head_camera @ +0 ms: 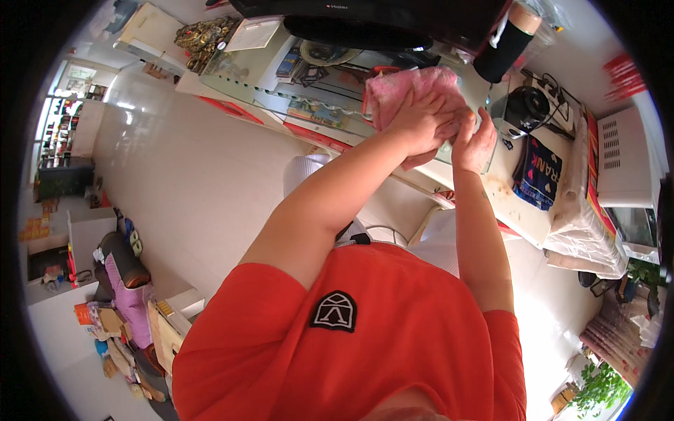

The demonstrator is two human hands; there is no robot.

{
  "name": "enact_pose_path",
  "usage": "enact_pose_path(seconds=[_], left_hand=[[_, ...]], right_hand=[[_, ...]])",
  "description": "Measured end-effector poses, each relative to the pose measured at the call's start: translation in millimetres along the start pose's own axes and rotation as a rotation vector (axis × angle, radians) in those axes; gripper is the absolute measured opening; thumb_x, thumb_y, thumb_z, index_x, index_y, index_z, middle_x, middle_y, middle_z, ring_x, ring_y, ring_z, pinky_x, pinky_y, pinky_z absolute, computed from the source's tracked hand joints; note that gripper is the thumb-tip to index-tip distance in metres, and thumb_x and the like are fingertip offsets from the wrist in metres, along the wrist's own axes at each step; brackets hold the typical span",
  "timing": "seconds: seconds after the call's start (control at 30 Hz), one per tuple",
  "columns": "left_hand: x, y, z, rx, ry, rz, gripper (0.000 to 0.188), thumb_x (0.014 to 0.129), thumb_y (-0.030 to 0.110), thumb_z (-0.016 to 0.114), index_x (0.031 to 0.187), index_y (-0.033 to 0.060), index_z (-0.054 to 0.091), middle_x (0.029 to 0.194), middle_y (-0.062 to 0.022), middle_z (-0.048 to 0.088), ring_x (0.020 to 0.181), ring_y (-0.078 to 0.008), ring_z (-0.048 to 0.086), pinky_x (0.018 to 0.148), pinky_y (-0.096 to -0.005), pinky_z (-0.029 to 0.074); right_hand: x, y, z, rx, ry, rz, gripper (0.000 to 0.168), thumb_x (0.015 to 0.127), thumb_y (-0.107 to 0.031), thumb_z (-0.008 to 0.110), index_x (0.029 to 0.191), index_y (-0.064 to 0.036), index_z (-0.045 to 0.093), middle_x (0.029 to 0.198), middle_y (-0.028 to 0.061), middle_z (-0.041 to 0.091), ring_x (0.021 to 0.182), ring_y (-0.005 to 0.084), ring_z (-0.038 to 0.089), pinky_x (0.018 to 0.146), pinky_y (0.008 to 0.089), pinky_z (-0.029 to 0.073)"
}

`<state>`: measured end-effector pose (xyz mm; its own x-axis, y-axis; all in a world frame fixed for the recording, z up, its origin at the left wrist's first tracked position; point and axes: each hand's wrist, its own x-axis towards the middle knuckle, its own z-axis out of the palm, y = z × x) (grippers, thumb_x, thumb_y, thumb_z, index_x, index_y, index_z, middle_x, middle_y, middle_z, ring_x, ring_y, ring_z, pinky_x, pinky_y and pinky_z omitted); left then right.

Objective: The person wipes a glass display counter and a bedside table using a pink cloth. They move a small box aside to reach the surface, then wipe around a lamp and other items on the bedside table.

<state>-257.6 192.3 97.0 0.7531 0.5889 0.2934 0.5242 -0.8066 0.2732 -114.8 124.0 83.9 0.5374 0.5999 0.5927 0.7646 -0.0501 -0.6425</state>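
My left hand (425, 122) lies on a fluffy pink cloth (388, 94), its fingers pressed into the folds. The bunched cloth rests over the glass top (337, 97) of a white counter, and one end hangs toward the front edge. Part of a red object (382, 70) shows at the cloth's far left side; the cloth hides the rest. My right hand (476, 141) is at the right edge of the cloth, thumb and fingers apart. Its thumb meets the cloth, and I see nothing held in the palm.
A Haier television (368, 21) stands behind the cloth. To the right are a black bottle (503, 50), a black round appliance (526, 108), a folded dark blue cloth (539, 173) and a microwave oven (629, 158). A gold figurine (204, 39) sits at the far left end.
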Motion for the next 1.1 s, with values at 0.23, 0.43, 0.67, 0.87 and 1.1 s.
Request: enact_pose_path(seconds=[0.23,0.43,0.67,0.87,1.1], left_hand=[[-92,12,-33,-0.524,-0.027,0.168,0.058,0.088,0.019,0.063,0.144,0.0128,0.052,0.144,-0.0085,0.056,0.130,-0.0299,0.054,0.111,-0.0455,0.037],[-122,38,-120,-2.294,0.160,-0.573,0.055,0.097,0.038,0.051,0.141,0.0049,0.048,0.131,-0.0152,0.062,0.116,-0.0322,0.065,0.095,-0.0514,0.056],[-110,60,-117,-2.224,0.169,-0.380,0.049,0.109,0.042,0.040,0.141,0.0056,0.049,0.133,-0.0095,0.060,0.120,-0.0217,0.060,0.101,-0.0345,0.050],[-122,25,-91,-1.965,0.158,-0.724,0.061,0.105,0.052,0.040,0.144,0.0047,0.047,0.137,-0.0099,0.056,0.122,-0.0233,0.056,0.105,-0.0404,0.044],[-119,-22,-87,-1.343,0.219,-0.727,0.062,0.102,0.050,0.051,0.143,0.0038,0.049,0.136,-0.0147,0.060,0.120,-0.0263,0.060,0.100,-0.0421,0.048]], right_hand=[[5,-3,-12,0.362,-0.096,0.281,0.053,0.101,-0.044,0.057,0.125,0.003,0.059,0.123,0.0193,0.067,0.117,0.0314,0.061,0.098,0.0405,0.049],[-27,6,-50,1.039,-0.159,0.622,0.051,0.104,-0.040,0.055,0.134,0.002,0.054,0.127,0.0165,0.065,0.122,0.0236,0.060,0.099,0.0380,0.051],[-72,-50,-97,1.472,-0.898,0.803,0.083,0.085,-0.048,0.076,0.146,-0.001,0.046,0.140,0.0158,0.057,0.131,0.0278,0.053,0.113,0.0415,0.040],[-40,-43,-130,1.386,-0.617,0.887,0.049,0.077,-0.008,0.075,0.124,0.001,0.063,0.117,0.0095,0.069,0.106,0.0235,0.067,0.098,0.0391,0.053],[30,-53,-162,0.287,-0.354,-0.075,0.037,0.072,0.006,0.064,0.108,-0.002,0.063,0.116,0.0157,0.067,0.104,0.0324,0.064,0.091,0.0384,0.053]])
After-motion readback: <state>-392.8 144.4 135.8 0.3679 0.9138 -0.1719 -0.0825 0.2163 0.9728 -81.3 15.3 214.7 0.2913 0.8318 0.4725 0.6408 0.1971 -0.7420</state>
